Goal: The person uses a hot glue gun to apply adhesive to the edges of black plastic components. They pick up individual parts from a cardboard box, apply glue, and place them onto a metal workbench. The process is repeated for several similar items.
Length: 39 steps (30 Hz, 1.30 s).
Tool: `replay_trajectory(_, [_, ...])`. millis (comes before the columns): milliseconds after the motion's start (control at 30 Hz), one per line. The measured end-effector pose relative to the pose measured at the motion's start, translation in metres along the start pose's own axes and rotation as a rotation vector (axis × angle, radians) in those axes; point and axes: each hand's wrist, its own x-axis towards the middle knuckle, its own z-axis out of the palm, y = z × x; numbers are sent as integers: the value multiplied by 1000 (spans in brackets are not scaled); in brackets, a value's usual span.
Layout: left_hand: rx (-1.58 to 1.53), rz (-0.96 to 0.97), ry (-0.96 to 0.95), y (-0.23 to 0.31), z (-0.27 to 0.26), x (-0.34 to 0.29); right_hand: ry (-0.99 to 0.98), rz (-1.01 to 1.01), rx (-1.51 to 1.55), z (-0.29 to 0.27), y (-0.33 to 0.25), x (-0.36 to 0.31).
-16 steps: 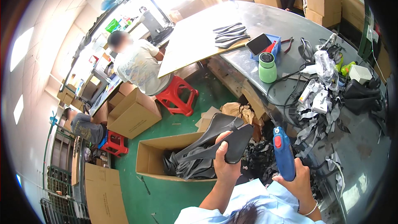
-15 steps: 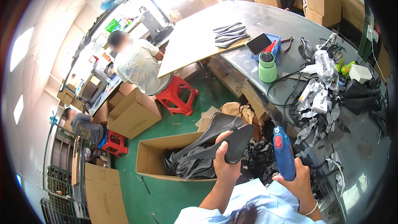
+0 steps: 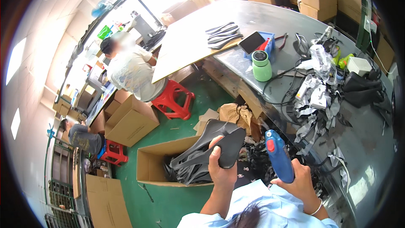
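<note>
My left hand [image 3: 222, 169] is closed around the wide end of a black bicycle saddle [image 3: 231, 148], thumb on top. The saddle's narrow end points down to the left, over an open cardboard box [image 3: 149, 166]. Inside that box lie several more black saddles [image 3: 194, 173], partly hidden by the held one. My right hand [image 3: 300, 181] grips a blue handheld tool [image 3: 280, 160] with a red button, upright and apart from the saddle. The tool's working tip is too indistinct to make out.
A metal table [image 3: 333, 139] stands at right, with grey scraps [image 3: 314, 95], a green bottle [image 3: 262, 66], a blue bin [image 3: 268, 42] and a phone. Flat black pieces [image 3: 222, 35] lie on a board. Two people sit on red stools [image 3: 173, 99] at left. Crumpled brown paper [image 3: 236, 116] lies beyond the box.
The view has shifted slightly, so most of the surroundings sit farther left. Both hands keep their holds on the saddle and the blue tool, which stay apart.
</note>
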Motion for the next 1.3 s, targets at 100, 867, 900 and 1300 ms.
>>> replay_trajectory(100, [22,14,13,-3,0,-3,16,-27,-49,3,-2,-2])
replay_trajectory(867, [282,258,-14,-32,-16,-15,43,-101,-81,13,-18,-6])
replay_trajectory(900, [344,280,-16,-30,-20,-14,40,-105,-92,12,-18,-5])
replay_trajectory(1300, [359,78,-135,5,-6,-7,62,-148,-75,3,-22,-1])
